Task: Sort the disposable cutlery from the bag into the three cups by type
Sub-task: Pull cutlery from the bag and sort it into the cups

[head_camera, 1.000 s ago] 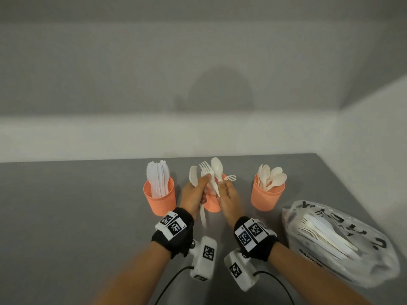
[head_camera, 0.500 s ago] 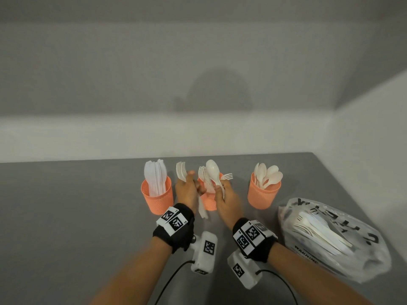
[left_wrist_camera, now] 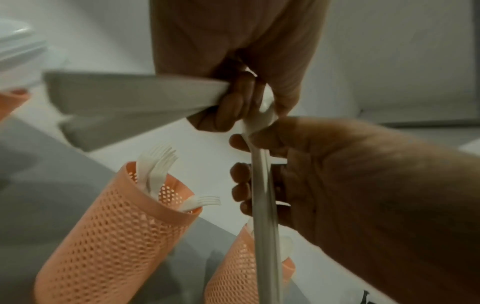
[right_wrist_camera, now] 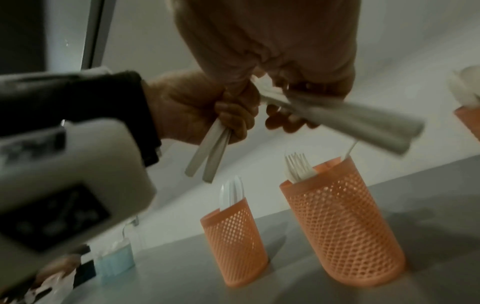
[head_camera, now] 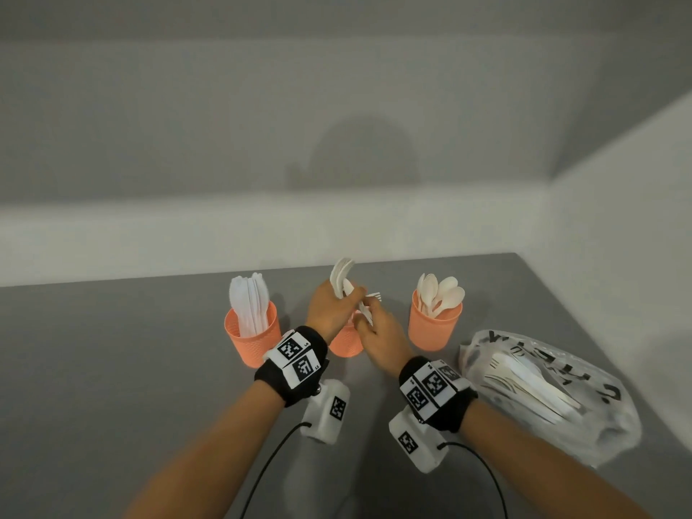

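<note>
- Disposable cutlery is split between both hands, three orange mesh cups and the plastic bag [head_camera: 554, 391] lying on the grey table [head_camera: 112, 368] to the right.
- Left hand [head_camera: 329, 309] is above the middle cup [head_camera: 346, 344], fingers curled round a small bunch of white pieces [head_camera: 339, 279] whose heads stick up past the knuckles; their handles hang below the fist in the right wrist view [right_wrist_camera: 207, 152]. Which type they are cannot be told.
- Right hand [head_camera: 382, 331] is just beside the left, fingertips almost touching it, fingers curled round more white handles [left_wrist_camera: 265, 205]; blur hides their type.
- Middle cup holds forks [right_wrist_camera: 298, 168], tines up.
- Left cup [head_camera: 252, 342] holds a tight bundle of knives [head_camera: 249, 305].
- Right cup [head_camera: 434, 327] holds spoons [head_camera: 442, 294], bowls fanned above the rim.
- More white cutlery [head_camera: 524, 383] shows through the bag's clear plastic, which lies near the right cup.
</note>
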